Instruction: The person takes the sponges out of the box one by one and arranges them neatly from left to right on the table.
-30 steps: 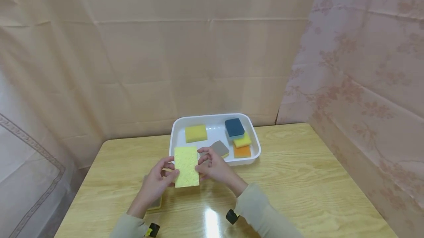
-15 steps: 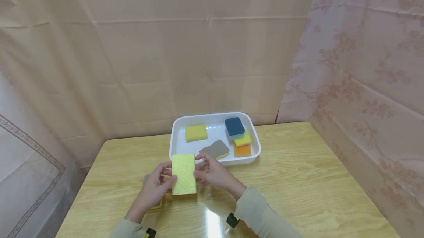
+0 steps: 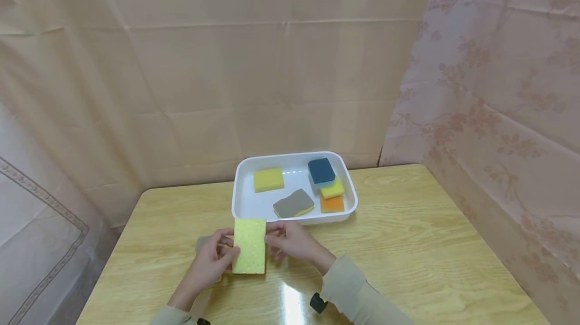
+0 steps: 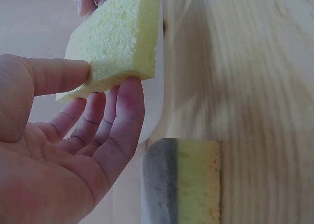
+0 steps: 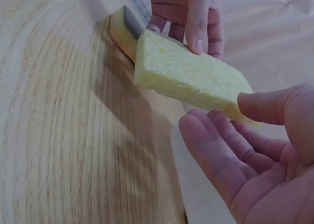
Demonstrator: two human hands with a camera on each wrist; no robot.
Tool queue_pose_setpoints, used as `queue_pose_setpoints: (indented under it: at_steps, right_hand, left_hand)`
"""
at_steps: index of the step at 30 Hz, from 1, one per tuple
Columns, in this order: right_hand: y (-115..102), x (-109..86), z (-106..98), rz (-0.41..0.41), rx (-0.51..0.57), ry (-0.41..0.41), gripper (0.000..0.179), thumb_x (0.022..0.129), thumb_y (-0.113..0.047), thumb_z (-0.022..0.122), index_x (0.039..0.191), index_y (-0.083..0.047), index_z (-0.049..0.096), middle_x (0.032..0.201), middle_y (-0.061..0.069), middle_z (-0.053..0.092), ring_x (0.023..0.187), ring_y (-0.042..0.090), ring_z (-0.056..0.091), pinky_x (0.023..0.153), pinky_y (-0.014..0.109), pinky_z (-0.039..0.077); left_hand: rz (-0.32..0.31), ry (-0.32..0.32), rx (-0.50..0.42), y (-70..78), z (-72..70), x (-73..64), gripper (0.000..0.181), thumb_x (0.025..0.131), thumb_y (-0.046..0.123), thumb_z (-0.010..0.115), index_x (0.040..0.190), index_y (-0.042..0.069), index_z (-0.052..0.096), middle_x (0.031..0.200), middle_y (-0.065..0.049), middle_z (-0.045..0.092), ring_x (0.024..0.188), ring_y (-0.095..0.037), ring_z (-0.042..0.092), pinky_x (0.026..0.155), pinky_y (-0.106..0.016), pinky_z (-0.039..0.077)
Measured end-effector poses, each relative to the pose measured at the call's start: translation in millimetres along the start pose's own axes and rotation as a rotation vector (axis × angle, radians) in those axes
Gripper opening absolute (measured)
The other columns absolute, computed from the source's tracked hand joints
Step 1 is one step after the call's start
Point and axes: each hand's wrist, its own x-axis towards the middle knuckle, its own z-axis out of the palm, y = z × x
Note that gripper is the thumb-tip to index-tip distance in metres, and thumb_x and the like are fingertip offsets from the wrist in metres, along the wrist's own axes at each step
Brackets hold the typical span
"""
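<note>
A pale yellow rectangular sponge (image 3: 249, 247) is held up over the table, in front of the white tray, its broad porous face toward the head camera. My left hand (image 3: 209, 259) pinches its left edge, thumb (image 4: 64, 76) on the near face and fingers behind. On the opposite edge my right hand (image 3: 296, 242) does the same; in the right wrist view its thumb (image 5: 265, 106) presses the top face with the fingers below. Partly hidden behind my left hand, a grey-and-yellow scouring sponge (image 4: 189, 182) lies on the table.
A white tray (image 3: 240, 204) stands at the table's back. Inside lie a yellow sponge (image 3: 268, 179), a grey-topped sponge (image 3: 293, 203), and a dark blue sponge (image 3: 321, 171) resting on a small yellow one (image 3: 333, 189) above an orange one (image 3: 332, 204). Curtains hang behind.
Both hands have drawn the sponge down and slightly left, toward the body and away from the tray. The grey-topped sponge in the tray now shows fully. The grip is unchanged.
</note>
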Motion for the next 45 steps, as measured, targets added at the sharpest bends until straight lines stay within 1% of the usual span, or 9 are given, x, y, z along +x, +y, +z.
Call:
queue_pose_setpoints:
  at_steps: [5, 12, 17, 22, 27, 31, 34, 41, 45]
  right_hand:
    - [1, 1.0, 2, -0.009, -0.095, 0.017, 0.005, 0.097, -0.009, 0.068, 0.099, -0.005, 0.069, 0.091, 0.015, 0.07, 0.072, 0.032, 0.07, 0.063, 0.047, 0.062]
    - [2, 3.8, 3, -0.012, -0.27, 0.038, 0.012, 0.095, -0.009, 0.071, 0.085, -0.008, 0.064, 0.08, 0.016, 0.07, 0.064, 0.04, 0.069, 0.055, 0.047, 0.06]
    - [1, 5.3, 3, -0.009, -0.332, 0.026, 0.009, 0.094, -0.01, 0.072, 0.087, -0.008, 0.066, 0.076, 0.015, 0.07, 0.061, 0.037, 0.068, 0.053, 0.043, 0.059]
    - [3, 7.5, 4, -0.033, -0.368, 0.008, 0.006, 0.094, -0.01, 0.072, 0.09, -0.007, 0.068, 0.073, 0.013, 0.07, 0.058, 0.035, 0.067, 0.047, 0.029, 0.054]
    - [7, 11.2, 7, -0.057, -0.444, 0.007, 0.006, 0.094, -0.012, 0.072, 0.091, -0.007, 0.07, 0.071, 0.008, 0.069, 0.052, 0.02, 0.064, 0.047, 0.024, 0.051]
    - [7, 14.8, 11, -0.124, -0.551, 0.024, 0.007, 0.094, -0.014, 0.072, 0.091, -0.007, 0.071, 0.07, -0.003, 0.066, 0.055, 0.005, 0.057, 0.055, 0.021, 0.05]
    - [8, 17.8, 14, -0.154, -0.618, 0.042, 0.009, 0.094, -0.016, 0.072, 0.091, -0.007, 0.072, 0.069, -0.01, 0.06, 0.059, 0.001, 0.053, 0.058, 0.02, 0.048]
    - [9, 19.8, 18, -0.094, -0.613, 0.049, 0.009, 0.094, -0.016, 0.072, 0.094, -0.006, 0.072, 0.061, -0.009, 0.058, 0.049, 0.003, 0.053, 0.05, 0.021, 0.046]
    - [10, 19.7, 19, -0.086, -0.636, 0.053, 0.011, 0.094, -0.017, 0.072, 0.095, -0.006, 0.074, 0.063, -0.01, 0.058, 0.052, 0.003, 0.054, 0.053, 0.02, 0.047]
  left_hand:
    - [0.004, -0.004, 0.029, -4.7, 0.5, -0.9, 0.044, 0.094, 0.006, 0.07, 0.133, -0.002, 0.052, 0.108, -0.016, 0.057, 0.081, -0.022, 0.062, 0.063, -0.032, 0.061]
    - [0.024, -0.012, 0.085, -7.8, 1.1, -1.0, 0.041, 0.094, 0.006, 0.071, 0.131, -0.001, 0.055, 0.104, -0.014, 0.059, 0.077, -0.021, 0.063, 0.06, -0.032, 0.06]
    - [0.03, -0.006, 0.123, -6.6, 0.6, -2.7, 0.041, 0.093, 0.006, 0.072, 0.129, -0.003, 0.056, 0.101, -0.013, 0.062, 0.075, -0.021, 0.063, 0.058, -0.03, 0.058]
    - [0.028, -0.006, 0.139, -6.6, -0.2, -4.5, 0.04, 0.092, 0.006, 0.073, 0.128, -0.004, 0.057, 0.099, -0.012, 0.063, 0.075, -0.02, 0.064, 0.057, -0.028, 0.056]
    - [-0.005, 0.012, 0.2, -4.5, -0.4, -5.7, 0.037, 0.093, 0.006, 0.073, 0.127, -0.001, 0.059, 0.097, -0.007, 0.064, 0.077, -0.016, 0.062, 0.062, -0.027, 0.054]
    - [-0.01, 0.045, 0.284, -2.2, -2.0, -8.0, 0.033, 0.093, 0.006, 0.072, 0.124, 0.001, 0.062, 0.093, -0.003, 0.064, 0.074, -0.013, 0.059, 0.062, -0.026, 0.052]
    - [0.002, 0.067, 0.346, 0.7, -3.7, -10.1, 0.029, 0.093, 0.007, 0.073, 0.12, 0.003, 0.064, 0.09, -0.001, 0.065, 0.072, -0.012, 0.057, 0.063, -0.025, 0.05]
    - [0.026, 0.066, 0.513, 3.1, -4.7, -8.9, 0.028, 0.092, 0.009, 0.072, 0.119, 0.002, 0.067, 0.085, 0.005, 0.067, 0.07, -0.008, 0.055, 0.064, -0.027, 0.049]
    - [0.031, 0.045, 0.578, 2.3, -4.0, -5.9, 0.03, 0.092, 0.009, 0.07, 0.12, 0.0, 0.069, 0.083, 0.004, 0.069, 0.069, -0.008, 0.056, 0.062, -0.028, 0.05]
